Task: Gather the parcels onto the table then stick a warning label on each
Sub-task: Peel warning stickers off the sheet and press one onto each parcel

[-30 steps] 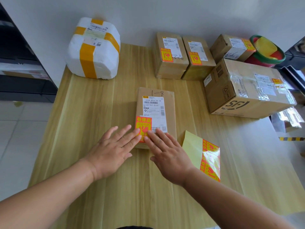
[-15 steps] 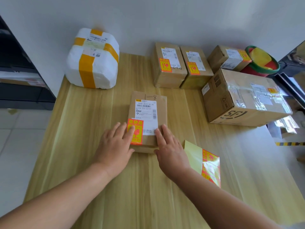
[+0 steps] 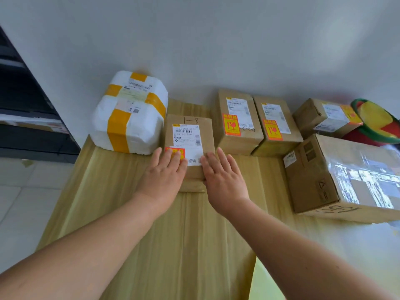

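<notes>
A flat brown parcel marked "1-8" point(image 3: 190, 131) lies on the wooden table point(image 3: 134, 213), between a white parcel with yellow tape point(image 3: 129, 113) and two upright brown boxes point(image 3: 238, 124) that carry orange warning labels. Its own orange warning label point(image 3: 173, 151) sits at its near left corner, partly under my fingers. My left hand point(image 3: 164, 176) lies flat on the parcel's near left part. My right hand point(image 3: 223, 176) presses flat on its near right edge. Both hands have their fingers spread.
A large taped SF carton point(image 3: 346, 178) stands at the right, a small labelled box point(image 3: 324, 118) and a red, yellow and green basket point(image 3: 376, 124) behind it. The yellow label sheet point(image 3: 266, 284) shows at the bottom edge. Dark shelving point(image 3: 26, 118) stands left of the table.
Both flat hands have slid the "1-8" parcel away from me, from the table's middle to the back row beside the white parcel. The label sheet has stayed near me.
</notes>
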Tool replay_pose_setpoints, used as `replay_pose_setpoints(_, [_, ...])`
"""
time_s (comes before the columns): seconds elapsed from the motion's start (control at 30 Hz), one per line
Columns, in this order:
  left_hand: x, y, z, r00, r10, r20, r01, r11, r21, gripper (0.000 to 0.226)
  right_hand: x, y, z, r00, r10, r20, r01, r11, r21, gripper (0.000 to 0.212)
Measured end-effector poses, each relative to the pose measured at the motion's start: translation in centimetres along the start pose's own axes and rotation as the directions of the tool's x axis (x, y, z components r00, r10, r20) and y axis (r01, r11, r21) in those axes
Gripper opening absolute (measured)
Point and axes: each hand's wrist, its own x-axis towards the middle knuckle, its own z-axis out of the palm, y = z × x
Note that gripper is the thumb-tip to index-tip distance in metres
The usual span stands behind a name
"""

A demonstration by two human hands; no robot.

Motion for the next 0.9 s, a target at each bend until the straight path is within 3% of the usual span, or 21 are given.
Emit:
replay_pose_setpoints(0.27, [8.3,-3.1,0.2,0.996,-0.05,-0.079,0.055,0.997,0.062,0.056,8.6,3.2,0.3,0.998,0.051,-0.042,-0.055,0.995,-0.081,0.062])
replay_pose_setpoints(0.5, [13.3,-4.1,0.2,0.996,-0.026,-0.089,0.029,0.999,0.037,0.06,12.4,4.8,0.3,0.992,0.113,-0.052,-0.115,0.992,-0.054,0.063])
replay_pose_setpoints(0.7, [12.0,-5.9,-0.2,0.991,-0.069,-0.115,0.055,0.991,-0.122,0.06,12.5,2.6,-1.0,0.992,0.062,-0.11,-0.041,0.982,0.183,0.057])
replay_pose_setpoints(0.8, [9.8,-8.7,-0.8,0.972,-0.156,-0.176,0.12,0.973,-0.199,0.067,12.8,-0.7,-2.4,0.983,-0.003,-0.185,0.071,0.929,0.362,0.057])
replay_pose_setpoints(0.9, [7.6,-12.5,-0.7,0.939,-0.31,-0.149,0.269,0.932,-0.242,0.075,13.9,-4.4,-3.4,0.983,-0.053,-0.174,0.138,0.843,0.52,0.063])
